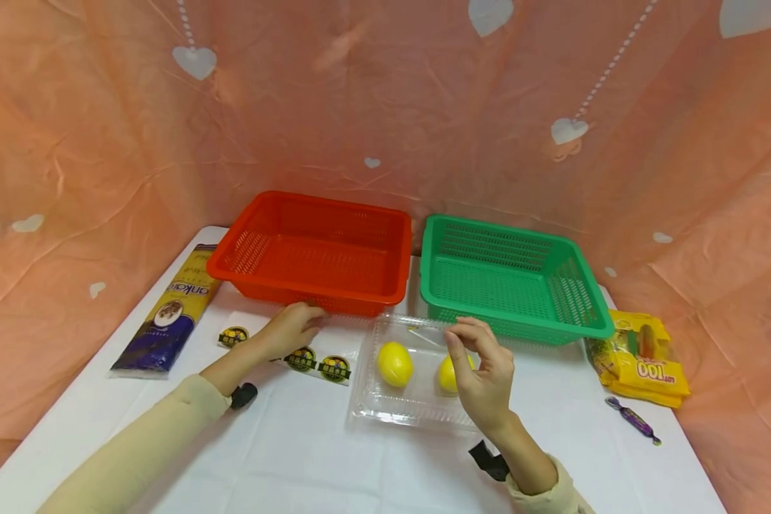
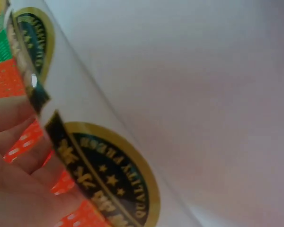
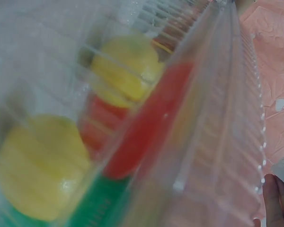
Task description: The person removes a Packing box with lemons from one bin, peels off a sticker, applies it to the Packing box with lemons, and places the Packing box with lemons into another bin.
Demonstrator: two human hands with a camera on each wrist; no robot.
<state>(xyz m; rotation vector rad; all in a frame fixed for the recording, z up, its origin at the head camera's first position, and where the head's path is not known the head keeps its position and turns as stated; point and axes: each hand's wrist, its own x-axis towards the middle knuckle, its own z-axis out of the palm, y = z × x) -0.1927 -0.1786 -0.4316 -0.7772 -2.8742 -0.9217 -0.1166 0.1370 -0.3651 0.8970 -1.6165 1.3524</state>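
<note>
My left hand (image 1: 289,332) is at the front of the red basket, over a white strip of round gold-and-black fruit stickers (image 1: 334,368). In the left wrist view its curled fingers (image 2: 38,161) meet the strip's edge, and the fingertips are hidden behind it. My right hand (image 1: 488,371) pinches the raised clear lid (image 3: 213,156) of a plastic clamshell box (image 1: 417,414), thumb and forefinger close together. Inside the box lie two lemons, the left lemon (image 1: 395,364) in full sight and the right lemon (image 1: 447,375) partly covered by my hand.
Behind the box stand a red basket (image 1: 315,293) and a green basket (image 1: 514,325). A blue-and-gold packet (image 1: 170,314) lies at the left. On the right are a yellow snack bag (image 1: 649,371) and a purple-wrapped candy (image 1: 636,421). A pink curtain (image 1: 373,107) closes off the back.
</note>
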